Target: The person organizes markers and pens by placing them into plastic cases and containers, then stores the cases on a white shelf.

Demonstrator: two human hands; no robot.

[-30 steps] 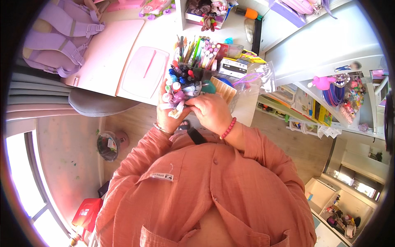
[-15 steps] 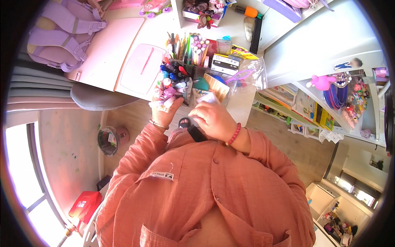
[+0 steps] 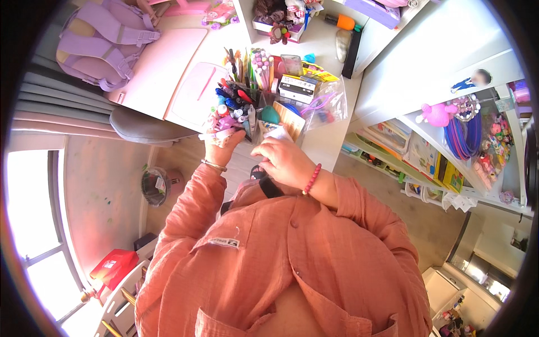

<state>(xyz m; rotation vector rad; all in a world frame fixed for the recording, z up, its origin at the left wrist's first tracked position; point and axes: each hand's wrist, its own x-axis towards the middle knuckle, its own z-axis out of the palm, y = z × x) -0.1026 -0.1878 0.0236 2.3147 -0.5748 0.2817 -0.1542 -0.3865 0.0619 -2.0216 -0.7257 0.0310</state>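
Fingers of the left hand (image 3: pixel 220 148) curled around pens (image 3: pixel 225 122) at the tabletop's (image 3: pixel 323 145) near edge; those of the right hand (image 3: pixel 285 161) hung bent beside white paper (image 3: pixel 277 132), any pinch unclear. Pencils (image 3: pixel 241 67) already stood bunched upright; what was left didn't show.

White surface (image 3: pixel 327 139): pens (image 3: pixel 229 104) clustered just past left fingers (image 3: pixel 238 136); pink board (image 3: pixel 192 96) farther left; clear plastic bag (image 3: pixel 333 104) beyond right fingers (image 3: pixel 265 150).
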